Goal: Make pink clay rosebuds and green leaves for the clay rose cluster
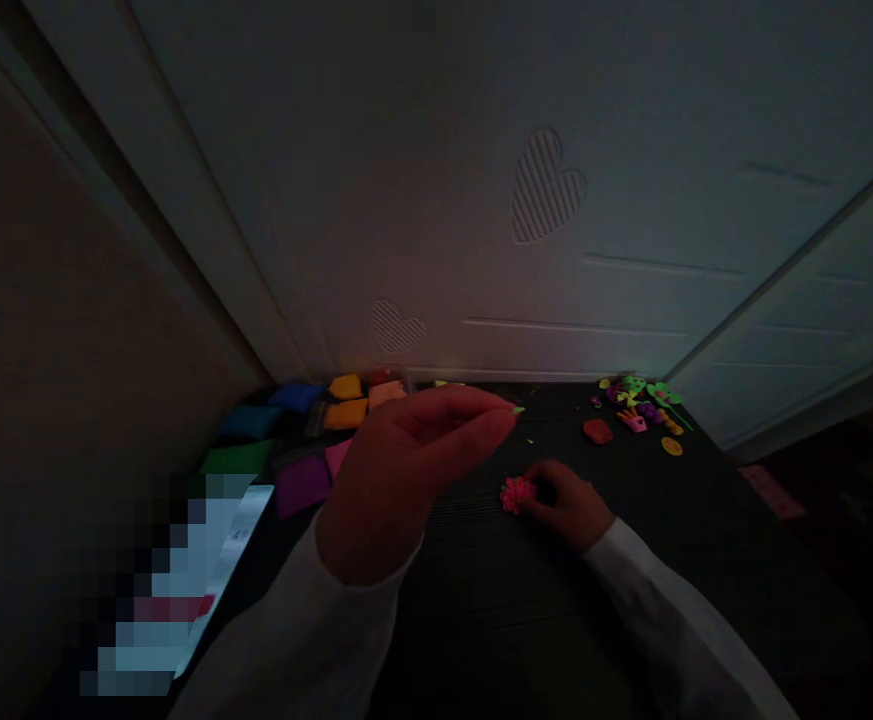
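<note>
Raised over the table, my left hand (pixel 406 465) pinches a tiny light green piece (pixel 518 410) between thumb and fingertips; it looks like modelling clay. Lower and to the right, my right hand (pixel 567 500) has its fingers closed on the right edge of a pink flower (pixel 514 494) with many small petals, which is at the dark tabletop. A small yellowish-green crumb (pixel 530 441) lies behind the flower. Farther back is a flat reddish-brown lump (pixel 597 431). Part of the clay packets is hidden behind my left hand.
Coloured clay packets, among them a purple one (pixel 302 487), a blue one (pixel 295 397) and an orange one (pixel 346 413), lie at the left. Small clay figures (pixel 635 400) crowd the back right, near a yellow disc (pixel 671 446). A bright, pixelated screen (pixel 196 590) is front left. A white panel (pixel 436 200) rises behind.
</note>
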The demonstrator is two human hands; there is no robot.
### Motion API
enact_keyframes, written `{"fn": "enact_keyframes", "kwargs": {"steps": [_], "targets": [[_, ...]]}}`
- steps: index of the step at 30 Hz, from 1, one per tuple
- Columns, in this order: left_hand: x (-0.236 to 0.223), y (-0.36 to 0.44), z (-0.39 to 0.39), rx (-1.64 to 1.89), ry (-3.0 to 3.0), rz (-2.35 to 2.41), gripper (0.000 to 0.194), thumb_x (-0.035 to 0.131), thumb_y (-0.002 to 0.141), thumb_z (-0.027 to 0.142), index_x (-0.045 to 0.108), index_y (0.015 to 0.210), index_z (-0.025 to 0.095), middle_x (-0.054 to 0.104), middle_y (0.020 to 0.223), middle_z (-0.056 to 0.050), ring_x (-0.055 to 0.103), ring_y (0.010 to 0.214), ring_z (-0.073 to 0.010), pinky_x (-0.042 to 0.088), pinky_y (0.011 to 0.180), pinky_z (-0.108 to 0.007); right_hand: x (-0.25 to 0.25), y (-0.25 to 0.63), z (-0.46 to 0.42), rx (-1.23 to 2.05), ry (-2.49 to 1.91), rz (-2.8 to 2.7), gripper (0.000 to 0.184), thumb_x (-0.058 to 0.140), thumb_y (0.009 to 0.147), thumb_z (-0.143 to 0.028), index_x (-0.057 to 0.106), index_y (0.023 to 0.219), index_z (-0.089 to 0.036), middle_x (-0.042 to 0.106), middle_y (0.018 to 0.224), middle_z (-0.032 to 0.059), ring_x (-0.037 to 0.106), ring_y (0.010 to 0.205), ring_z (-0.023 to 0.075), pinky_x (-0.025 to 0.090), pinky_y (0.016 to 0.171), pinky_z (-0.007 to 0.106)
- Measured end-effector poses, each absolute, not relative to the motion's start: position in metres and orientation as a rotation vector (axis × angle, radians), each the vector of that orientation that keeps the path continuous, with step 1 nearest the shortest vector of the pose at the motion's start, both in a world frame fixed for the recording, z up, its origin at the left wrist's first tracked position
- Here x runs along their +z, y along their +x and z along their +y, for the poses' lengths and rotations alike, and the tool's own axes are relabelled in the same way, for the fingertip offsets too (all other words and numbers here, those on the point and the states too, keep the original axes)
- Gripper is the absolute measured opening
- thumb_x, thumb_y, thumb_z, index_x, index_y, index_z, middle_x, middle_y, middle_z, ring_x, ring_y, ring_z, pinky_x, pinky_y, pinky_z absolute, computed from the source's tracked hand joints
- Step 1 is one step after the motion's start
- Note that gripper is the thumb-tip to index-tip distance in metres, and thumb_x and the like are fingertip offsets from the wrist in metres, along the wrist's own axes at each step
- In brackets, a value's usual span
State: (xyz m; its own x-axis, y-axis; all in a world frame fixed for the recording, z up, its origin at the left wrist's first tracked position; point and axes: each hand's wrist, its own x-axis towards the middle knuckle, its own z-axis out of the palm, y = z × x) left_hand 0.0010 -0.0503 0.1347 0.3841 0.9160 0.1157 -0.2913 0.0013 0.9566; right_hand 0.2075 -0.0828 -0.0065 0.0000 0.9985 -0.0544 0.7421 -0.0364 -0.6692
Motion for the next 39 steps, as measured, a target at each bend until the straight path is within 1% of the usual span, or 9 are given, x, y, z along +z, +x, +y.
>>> {"fn": "enact_keyframes", "kwargs": {"steps": [4, 6, 9, 12, 16, 20, 25, 30, 39], "targets": [[0.134, 0.002, -0.049, 1.088, 1.207, 0.685, 0.006, 0.063, 0.065, 0.022, 0.066, 0.070, 0.019, 0.062, 0.068, 0.001, 0.052, 0.067, -0.0099, 0.039, 0.062, -0.020, -0.009, 0.205, -0.086, 0.947, -1.761, -1.649, 0.027, 0.059, 0.065, -0.035, 0.052, 0.086, -0.019, 0.057, 0.075, 0.0002, 0.053, 0.068, 0.0131, 0.042, 0.064, 0.029], [0.133, 0.003, -0.048, 1.105, 1.197, 0.675, 0.006, 0.063, 0.065, 0.021, 0.066, 0.070, 0.020, 0.062, 0.068, 0.001, 0.052, 0.067, -0.0095, 0.040, 0.062, -0.020, -0.008, 0.205, -0.086, 1.037, -1.691, -1.564, 0.033, 0.061, 0.064, -0.035, 0.050, 0.091, -0.018, 0.057, 0.076, 0.0004, 0.054, 0.069, 0.0129, 0.044, 0.065, 0.029], [0.132, 0.002, -0.046, 1.133, 1.149, 0.649, 0.007, 0.064, 0.063, 0.020, 0.066, 0.070, 0.020, 0.063, 0.070, 0.001, 0.054, 0.069, -0.0101, 0.041, 0.065, -0.021, 0.008, 0.201, -0.085, 1.165, -1.537, -1.442, 0.041, 0.059, 0.068, -0.037, 0.044, 0.101, -0.019, 0.058, 0.086, 0.0024, 0.057, 0.076, 0.0134, 0.046, 0.070, 0.030], [0.130, 0.002, -0.045, 1.164, 1.082, 0.591, 0.008, 0.065, 0.062, 0.020, 0.066, 0.070, 0.020, 0.064, 0.070, 0.001, 0.054, 0.069, -0.0099, 0.042, 0.065, -0.021, 0.046, 0.188, -0.086, 1.252, -1.313, -1.320, 0.035, 0.052, 0.073, -0.039, 0.044, 0.104, -0.023, 0.059, 0.093, 0.0017, 0.058, 0.080, 0.0116, 0.046, 0.073, 0.028], [0.127, 0.003, -0.048, 1.225, 1.058, 0.448, 0.009, 0.063, 0.066, 0.021, 0.066, 0.074, 0.021, 0.062, 0.074, 0.001, 0.054, 0.072, -0.0088, 0.042, 0.068, -0.020, 0.111, 0.162, -0.090, 1.425, -0.770, -0.889, 0.028, 0.064, 0.065, -0.026, 0.056, 0.092, -0.024, 0.061, 0.079, -0.0024, 0.057, 0.069, 0.0072, 0.046, 0.066, 0.020], [0.127, 0.001, -0.053, 1.312, 1.080, 0.424, 0.008, 0.061, 0.067, 0.021, 0.066, 0.073, 0.021, 0.060, 0.077, 0.000, 0.052, 0.079, -0.0123, 0.041, 0.074, -0.025, 0.148, 0.141, -0.092, 1.433, -0.597, -0.812, 0.023, 0.066, 0.063, -0.022, 0.058, 0.085, -0.024, 0.059, 0.070, -0.0040, 0.056, 0.062, 0.0055, 0.046, 0.061, 0.016], [0.129, -0.001, -0.057, 1.309, 1.076, 0.476, 0.008, 0.059, 0.070, 0.021, 0.066, 0.073, 0.023, 0.059, 0.082, -0.001, 0.052, 0.080, -0.0140, 0.041, 0.075, -0.028, 0.147, 0.131, -0.090, 1.407, -0.537, -0.869, 0.024, 0.066, 0.065, -0.021, 0.058, 0.087, -0.025, 0.059, 0.072, -0.0040, 0.057, 0.064, 0.0052, 0.047, 0.060, 0.014], [0.130, 0.004, -0.058, 1.305, 1.046, 0.487, 0.009, 0.062, 0.066, 0.019, 0.067, 0.068, 0.027, 0.058, 0.077, 0.002, 0.052, 0.075, -0.0122, 0.042, 0.071, -0.025, 0.143, 0.131, -0.093, 1.389, -0.585, -0.964, 0.024, 0.064, 0.067, -0.017, 0.058, 0.089, -0.026, 0.060, 0.076, -0.0040, 0.057, 0.065, 0.0040, 0.047, 0.059, 0.011], [0.135, 0.011, -0.058, 1.233, 0.931, 0.449, 0.004, 0.064, 0.065, 0.024, 0.067, 0.067, 0.025, 0.059, 0.076, 0.004, 0.052, 0.074, -0.0087, 0.043, 0.071, -0.019, 0.145, 0.133, -0.093, 1.318, -0.647, -1.025, 0.022, 0.063, 0.069, -0.018, 0.057, 0.089, -0.027, 0.063, 0.079, -0.0031, 0.059, 0.068, 0.0048, 0.049, 0.062, 0.011]]}}
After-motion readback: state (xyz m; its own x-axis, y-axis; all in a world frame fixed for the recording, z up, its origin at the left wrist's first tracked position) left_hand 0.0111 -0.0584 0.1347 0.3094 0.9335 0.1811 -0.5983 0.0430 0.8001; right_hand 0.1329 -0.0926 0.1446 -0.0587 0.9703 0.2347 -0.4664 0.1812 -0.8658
